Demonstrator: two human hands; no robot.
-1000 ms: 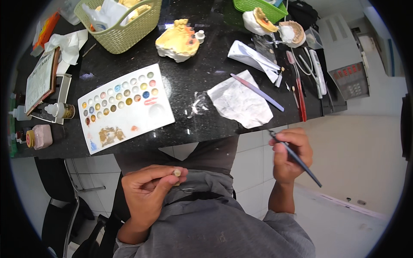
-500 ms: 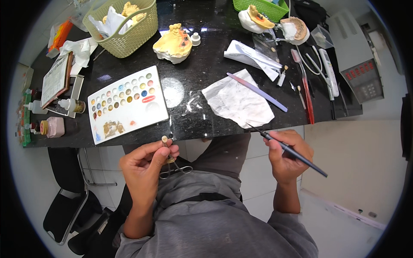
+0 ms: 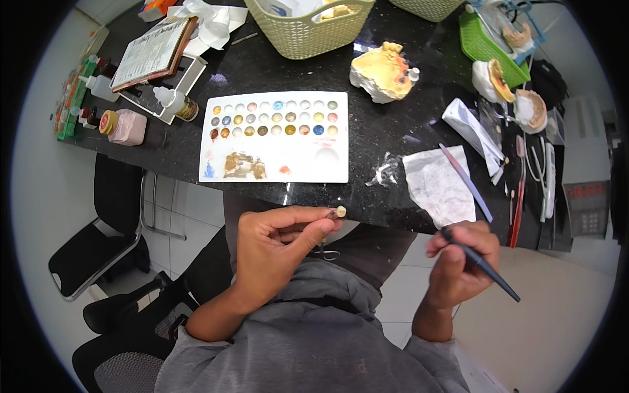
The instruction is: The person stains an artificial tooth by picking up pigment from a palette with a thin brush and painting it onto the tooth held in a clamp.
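The dental crown, ivory-coloured, is at the fingertips of your left grip, by the near edge of the desk; take it as your clock's centre, with twelve pointing away from you. The desk, black and glossy, sweeps from about nine round to three. The black chair stands at nine, off the desk. Just short of twelve you have the olive plastic basket, cut off at the top of the view, with white paper in it. The white paint palette lies flat between ten and eleven, three rows of round wells above a brown smear. Your left grip, at eight, is pinched closed at the crown's base. Your right grip, between three and four, is closed around a dark pen-shaped tool; you can't make out its tip. Crumpled white paper lies near half past two. The plaster dental cast sits at about half past twelve, and the pinkish jar near ten. The lilac instrument crosses the crumpled paper's right side. Smallest, a metal finger loop shows under your left grip, near seven; what it joins is hidden.
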